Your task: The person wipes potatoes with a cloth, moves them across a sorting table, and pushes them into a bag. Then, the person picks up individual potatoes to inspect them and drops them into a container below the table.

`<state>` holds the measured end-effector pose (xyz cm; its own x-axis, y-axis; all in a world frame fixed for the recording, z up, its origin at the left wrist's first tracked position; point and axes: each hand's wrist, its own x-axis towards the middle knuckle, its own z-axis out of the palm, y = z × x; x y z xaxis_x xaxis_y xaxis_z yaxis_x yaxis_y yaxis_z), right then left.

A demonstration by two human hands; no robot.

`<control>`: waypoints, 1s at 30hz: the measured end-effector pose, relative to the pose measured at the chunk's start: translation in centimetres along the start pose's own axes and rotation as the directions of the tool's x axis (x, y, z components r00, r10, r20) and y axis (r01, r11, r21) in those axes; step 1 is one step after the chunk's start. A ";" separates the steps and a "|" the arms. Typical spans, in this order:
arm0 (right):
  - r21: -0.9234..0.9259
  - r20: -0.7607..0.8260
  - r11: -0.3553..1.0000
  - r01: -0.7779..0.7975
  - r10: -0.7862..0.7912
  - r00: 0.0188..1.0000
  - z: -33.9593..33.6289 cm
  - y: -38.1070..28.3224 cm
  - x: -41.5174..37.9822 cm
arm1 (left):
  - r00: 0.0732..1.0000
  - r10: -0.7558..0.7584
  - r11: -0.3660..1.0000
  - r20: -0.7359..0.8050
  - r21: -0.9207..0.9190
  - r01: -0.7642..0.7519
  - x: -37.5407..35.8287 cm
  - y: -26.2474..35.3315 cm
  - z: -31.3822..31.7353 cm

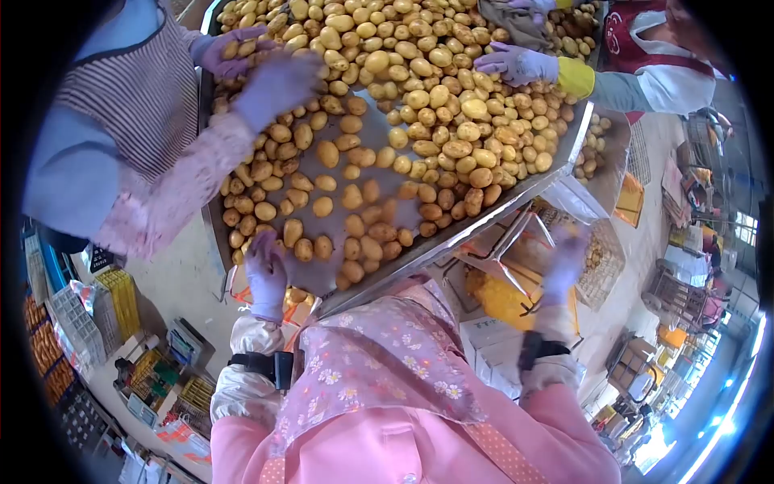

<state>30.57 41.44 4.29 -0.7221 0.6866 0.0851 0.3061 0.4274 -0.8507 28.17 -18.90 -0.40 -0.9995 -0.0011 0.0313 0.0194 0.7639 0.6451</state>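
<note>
Many yellow-brown potatoes lie heaped on a metal sorting table, densest at its far and right parts. My left hand, in a pale purple glove, is at the table's near left edge, its fingers spread beside some potatoes. My right hand, gloved alike, hangs past the table's right edge, above crates and bags. It is smeared by motion, so what it holds, if anything, cannot be made out. Several potatoes near the table's front edge are blurred.
A co-worker's gloved hands reach over the potatoes from the left. Another person's gloved hand rests on the heap at the right. Below the table's right edge are a yellow net bag and a white crate.
</note>
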 end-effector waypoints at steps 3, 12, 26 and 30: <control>-0.602 -0.301 0.797 0.049 -0.283 0.911 -7.2 4.9 4.2 | 0.972 -0.183 0.966 -0.150 0.158 0.206 -1.4 -0.2 0.1; -0.276 0.786 0.642 0.715 -0.279 0.553 26.7 -13.4 -15.4 | 0.839 0.357 0.925 0.411 -0.029 -0.379 0.5 9.1 3.0; -0.075 0.787 0.379 0.922 -0.546 0.288 40.4 -17.7 -9.2 | 0.978 -0.200 0.866 0.055 0.477 0.150 12.0 -1.2 0.4; 0.246 0.864 0.424 0.872 -0.503 0.001 29.9 -14.8 -7.9 | 0.950 -0.280 0.894 0.139 0.397 0.205 10.2 0.0 0.2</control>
<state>13.24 12.08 0.71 -0.6909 -0.7227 -0.0203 -0.6523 0.6352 -0.4136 17.97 -18.74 -0.25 -0.9583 -0.1252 -0.2569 -0.1978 0.9394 0.2799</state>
